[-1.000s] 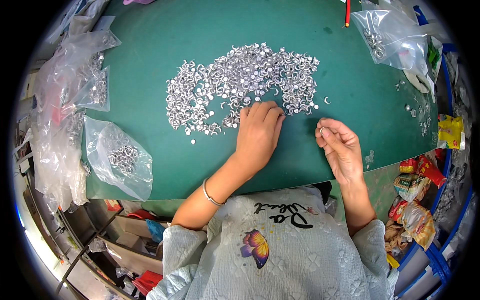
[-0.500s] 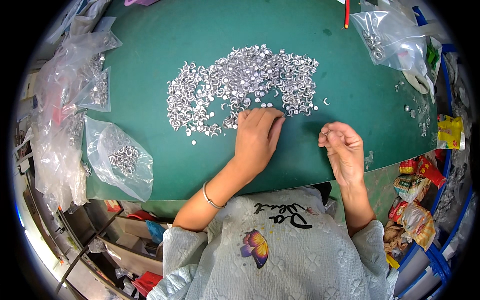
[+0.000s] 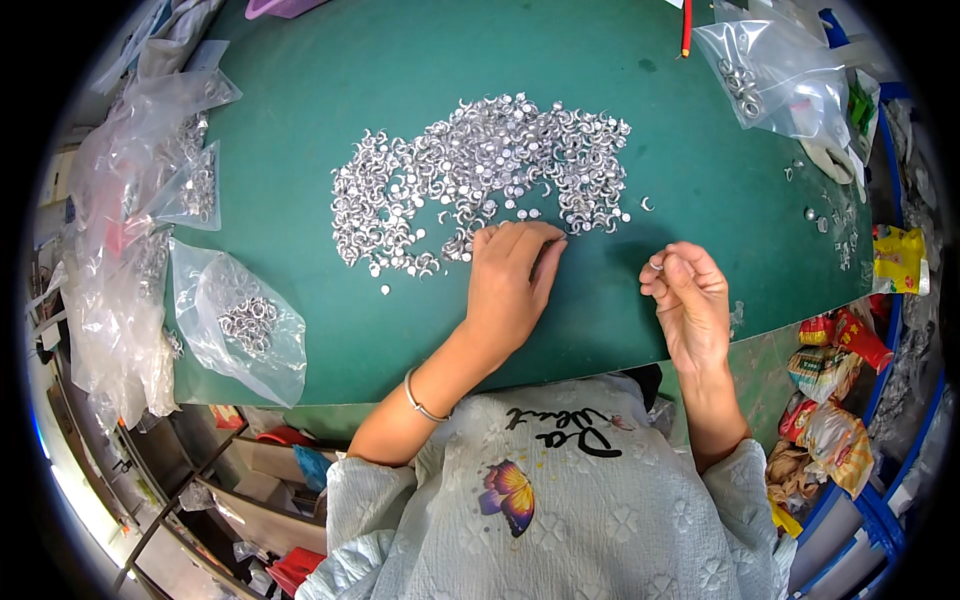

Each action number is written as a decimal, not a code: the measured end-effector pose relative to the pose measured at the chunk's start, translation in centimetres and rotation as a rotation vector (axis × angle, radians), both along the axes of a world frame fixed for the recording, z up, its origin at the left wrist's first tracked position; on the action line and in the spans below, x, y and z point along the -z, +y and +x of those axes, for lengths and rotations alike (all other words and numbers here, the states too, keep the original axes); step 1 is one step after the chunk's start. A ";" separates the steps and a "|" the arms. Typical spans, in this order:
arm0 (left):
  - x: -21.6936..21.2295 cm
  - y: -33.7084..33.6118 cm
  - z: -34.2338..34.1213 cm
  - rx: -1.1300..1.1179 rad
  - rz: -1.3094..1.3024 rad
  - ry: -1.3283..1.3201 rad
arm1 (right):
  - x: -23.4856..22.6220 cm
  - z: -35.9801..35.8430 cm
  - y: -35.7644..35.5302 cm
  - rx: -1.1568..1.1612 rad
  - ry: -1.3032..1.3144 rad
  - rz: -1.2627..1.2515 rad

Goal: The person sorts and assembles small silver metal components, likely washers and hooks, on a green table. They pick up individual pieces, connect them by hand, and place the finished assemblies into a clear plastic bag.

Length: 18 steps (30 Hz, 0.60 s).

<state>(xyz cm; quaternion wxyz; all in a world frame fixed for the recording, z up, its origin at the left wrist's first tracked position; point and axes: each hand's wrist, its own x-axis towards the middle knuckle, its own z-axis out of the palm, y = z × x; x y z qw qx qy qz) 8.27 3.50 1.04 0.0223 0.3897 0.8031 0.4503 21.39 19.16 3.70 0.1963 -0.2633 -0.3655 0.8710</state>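
Observation:
A broad pile of small silver crescent-shaped metal pieces, mixed with round disc-like ones, lies on the green table. At its near edge my left hand rests with fingers bent down, thumb and forefinger closed together; whatever lies between their tips is hidden. Off to the right of the pile, my right hand is raised over the table, palm turned up. Its thumb and fingers pinch a small silver piece, only partly visible. One loose crescent lies between the pile and that hand.
At left, a clear plastic bag holds silver rings, beside more bags of metal parts. Another ring-filled bag lies at far right, near a red pencil-like stick. Scattered bits lie along the right edge.
The right-hand fingers have shifted slightly around the small piece, which shows a little more. My left hand stays at the pile's edge. The whole view has shifted slightly.

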 end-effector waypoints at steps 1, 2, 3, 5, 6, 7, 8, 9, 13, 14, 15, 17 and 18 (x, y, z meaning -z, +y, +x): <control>0.0 0.0 0.0 0.002 -0.003 -0.003 | 0.0 0.0 0.0 -0.001 0.000 -0.001; 0.0 0.0 0.0 0.002 -0.001 -0.007 | -0.1 0.0 -0.1 0.000 -0.008 0.001; 0.0 -0.1 0.0 0.002 0.000 -0.011 | -0.2 -0.1 -0.1 0.001 -0.015 0.003; 0.0 -0.1 0.0 0.003 0.000 -0.016 | -0.3 -0.1 -0.1 0.007 -0.031 0.011; 0.0 -0.1 0.0 0.003 -0.001 -0.017 | -0.3 -0.2 -0.1 0.011 -0.039 0.018; 0.0 -0.1 0.0 0.004 -0.001 -0.018 | -0.3 -0.2 -0.1 0.017 -0.047 0.024; 0.1 -0.2 0.0 0.003 -0.002 -0.022 | -0.3 -0.2 -0.1 0.018 -0.048 0.020; 0.1 -0.2 0.0 0.003 -0.004 -0.025 | -0.4 -0.3 -0.1 0.019 -0.048 0.015; 0.0 -0.2 0.0 0.010 -0.002 -0.030 | -0.3 -0.3 0.0 0.018 -0.040 -0.004; 0.0 -0.2 0.0 0.010 0.003 -0.030 | -0.3 -0.3 0.0 0.018 -0.045 -0.011; 0.0 -0.1 0.0 0.010 0.007 -0.029 | -0.3 -0.3 0.0 0.018 -0.050 -0.019; 0.1 -0.2 0.0 0.014 0.011 -0.026 | -0.3 -0.3 -0.1 0.021 -0.065 -0.007; 0.1 -0.2 0.0 0.019 0.011 -0.023 | -0.4 -0.4 -0.2 0.026 -0.075 0.012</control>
